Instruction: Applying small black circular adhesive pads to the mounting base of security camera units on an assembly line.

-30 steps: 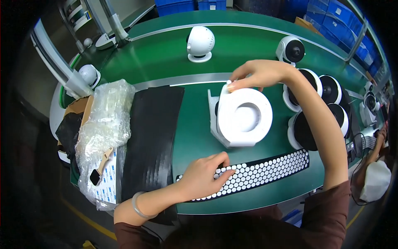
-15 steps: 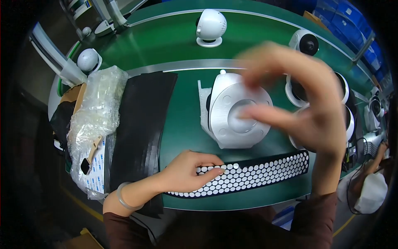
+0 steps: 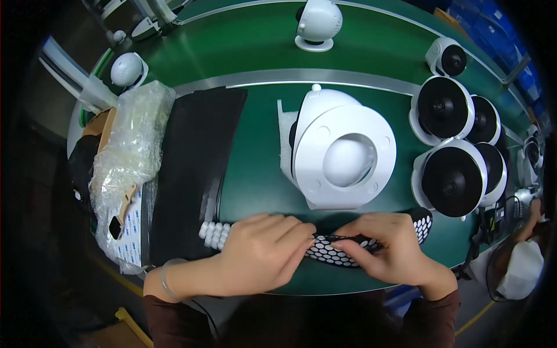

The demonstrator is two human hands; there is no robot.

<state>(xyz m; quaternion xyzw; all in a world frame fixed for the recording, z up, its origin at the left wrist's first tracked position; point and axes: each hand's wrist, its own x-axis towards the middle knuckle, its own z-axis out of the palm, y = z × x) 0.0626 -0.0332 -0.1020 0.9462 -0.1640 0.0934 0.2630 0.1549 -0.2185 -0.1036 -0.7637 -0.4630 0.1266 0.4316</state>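
Observation:
A black strip covered in round white pads (image 3: 331, 253) is held at the table's near edge, bent and curled. My left hand (image 3: 264, 252) is closed on its left half, thumb and fingers pinching near the middle. My right hand (image 3: 389, 246) pinches it a little further right, thumb against the pads. Both ends of the strip stick out past my hands; the part under my left hand is hidden. Just beyond, a large white rounded device (image 3: 383, 145) lies with its ring-shaped base facing up, resting on or against white foam (image 3: 286, 139).
At right stand several white camera-like devices with black round fronts (image 3: 452, 180). Black sheets (image 3: 191, 162) are stacked at left, beside bubble wrap (image 3: 136, 133) and a watch (image 3: 117, 226). More white devices (image 3: 322, 23) stand on the far green surface. A co-worker's arm (image 3: 525, 232) shows far right.
My right hand has come down from above the white device to pinch the strip. The strip, flat before, is now lifted and bent. My left hand has shifted slightly right.

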